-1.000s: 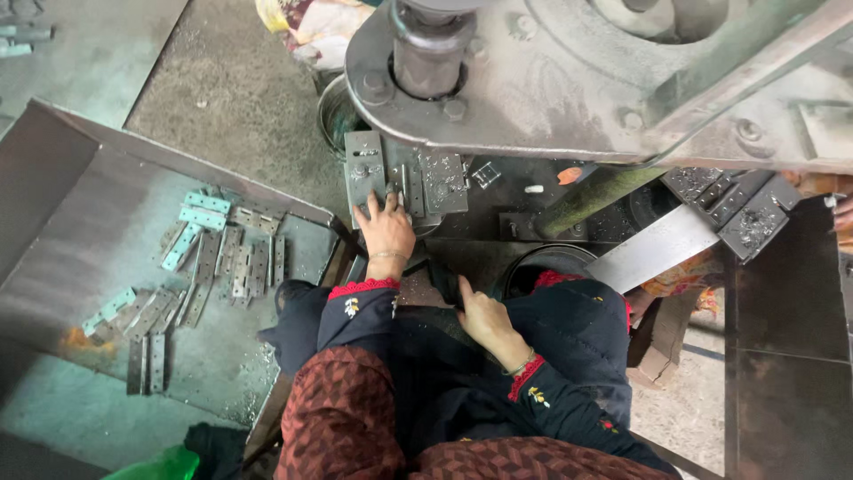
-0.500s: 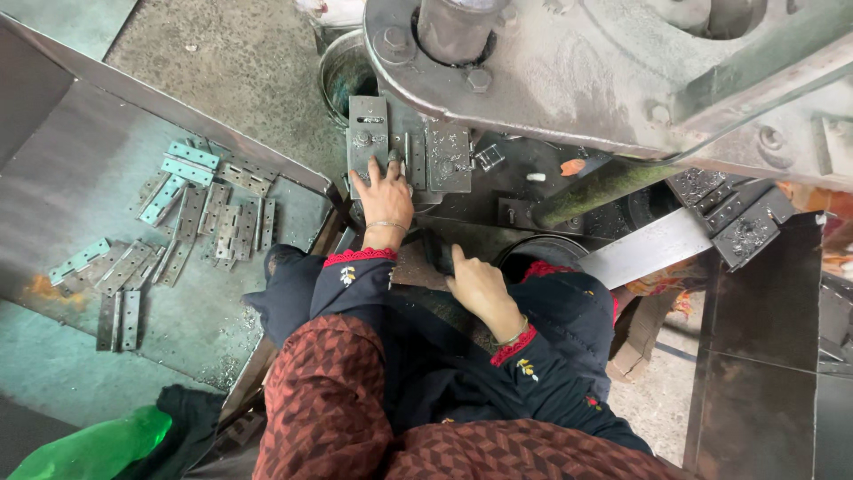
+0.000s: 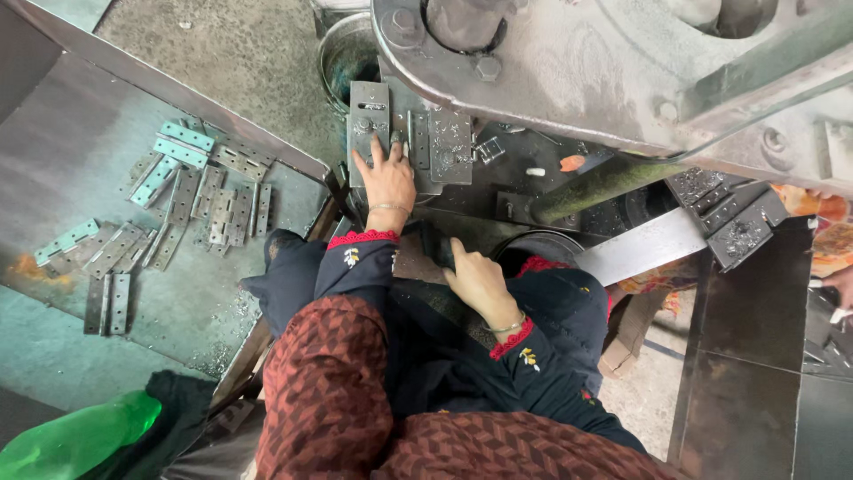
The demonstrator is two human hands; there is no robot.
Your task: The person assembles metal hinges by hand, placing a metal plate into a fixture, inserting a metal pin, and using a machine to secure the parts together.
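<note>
My left hand (image 3: 386, 180) reaches forward with fingers spread and rests on a grey metal plate (image 3: 368, 124) at the die of a large press (image 3: 569, 62). Whether it grips the plate I cannot tell. My right hand (image 3: 478, 280) lies lower, near my lap, with its fingers curled over a dark object (image 3: 437, 249) at the press's front edge. Dark sleeves with red cuffs cover both arms.
A metal tray (image 3: 80, 107) on the left holds several flat hinge plates (image 3: 191, 191), some with green film. A round can (image 3: 346, 58) stands behind the die. A green plastic bottle (image 3: 75, 440) lies bottom left. Another person's hand (image 3: 835, 284) shows at the right edge.
The view has shifted a little. My left hand stays on the plate at the die; my right hand has moved slightly up toward the press's front edge.
</note>
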